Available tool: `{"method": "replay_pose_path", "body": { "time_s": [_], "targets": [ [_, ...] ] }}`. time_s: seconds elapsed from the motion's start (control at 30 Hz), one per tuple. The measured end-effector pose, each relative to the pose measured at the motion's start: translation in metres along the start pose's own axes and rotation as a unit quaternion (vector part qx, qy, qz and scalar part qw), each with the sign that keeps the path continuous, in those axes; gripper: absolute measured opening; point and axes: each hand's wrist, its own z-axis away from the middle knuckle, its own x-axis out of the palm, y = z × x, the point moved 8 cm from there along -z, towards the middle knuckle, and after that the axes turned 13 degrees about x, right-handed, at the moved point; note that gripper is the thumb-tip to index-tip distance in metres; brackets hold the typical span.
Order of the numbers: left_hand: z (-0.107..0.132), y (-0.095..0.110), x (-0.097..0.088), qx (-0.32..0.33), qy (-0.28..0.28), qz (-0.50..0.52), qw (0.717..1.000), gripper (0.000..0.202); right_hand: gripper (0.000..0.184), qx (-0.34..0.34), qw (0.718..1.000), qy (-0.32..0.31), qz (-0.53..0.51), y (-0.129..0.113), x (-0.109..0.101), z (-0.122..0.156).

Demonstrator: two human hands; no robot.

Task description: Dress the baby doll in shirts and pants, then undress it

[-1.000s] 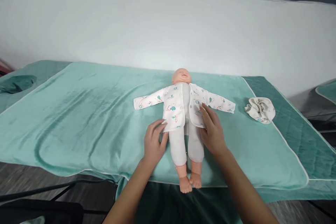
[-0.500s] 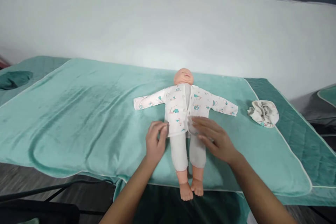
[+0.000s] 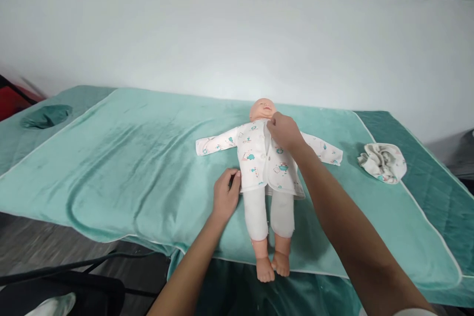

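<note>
Your left hand (image 3: 226,196) rests on the teal blanket (image 3: 129,158), fingers curled at the lower edge of the doll's printed shirt (image 3: 259,160), apparently pinching the hem. Your right hand (image 3: 283,131) is up at the collar, fingers closed on the shirt front just below the chin. The doll (image 3: 267,192) lies face up in the middle of the bench, feet toward you. A crumpled cloth (image 3: 382,162) sits well apart on the right.
</note>
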Motion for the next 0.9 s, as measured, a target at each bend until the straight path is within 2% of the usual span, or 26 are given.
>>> {"method": "replay_pose_path", "body": {
  "time_s": [0.1,0.23,0.3,0.37,0.43,0.5,0.6,0.67,0.73,0.8,0.83,0.9],
  "targets": [
    [0.001,0.001,0.001,0.006,0.001,-0.009,1.0,0.029,0.019,-0.048,0.998,0.022,-0.04,-0.007,0.002,0.007],
    [0.0,0.0,-0.002,0.029,0.027,-0.019,0.999,0.023,0.01,-0.102,0.987,0.104,-0.072,-0.002,0.007,0.027],
    [-0.007,-0.003,-0.012,0.062,0.071,-0.047,0.994,0.02,0.021,-0.138,0.981,0.116,-0.073,0.001,0.011,0.043],
    [-0.019,-0.011,-0.028,0.09,0.126,-0.098,0.983,0.026,0.036,-0.172,0.978,0.097,-0.065,0.005,0.015,0.062],
    [-0.036,-0.025,-0.044,0.089,0.16,-0.157,0.97,0.034,0.044,-0.202,0.975,0.069,-0.055,0.007,0.018,0.081],
    [-0.056,-0.044,-0.054,0.061,0.136,-0.213,0.966,0.038,0.048,-0.224,0.972,0.048,-0.051,0.011,0.018,0.098],
    [-0.076,-0.068,-0.057,0.001,0.033,-0.309,0.95,0.044,0.049,-0.242,0.968,0.022,-0.07,0.02,0.019,0.113],
    [-0.08,-0.075,-0.059,-0.021,-0.009,-0.361,0.932,0.049,0.047,-0.252,0.962,0.007,-0.108,0.029,0.02,0.117],
    [-0.079,-0.075,-0.061,-0.027,-0.015,-0.391,0.92,0.052,0.044,-0.262,0.948,0.004,-0.181,0.04,0.017,0.117],
    [-0.076,-0.073,-0.064,-0.024,0.007,-0.391,0.92,0.05,0.037,-0.233,0.931,0.032,-0.28,0.06,0.009,0.111],
    [-0.074,-0.071,-0.066,-0.019,0.029,-0.379,0.925,0.048,0.033,-0.192,0.923,0.056,-0.328,0.075,0.005,0.105],
    [-0.069,-0.066,-0.07,0.006,0.078,-0.337,0.938,0.042,0.028,-0.065,0.908,0.109,-0.4,0.111,0.001,0.092]
  ]
}}
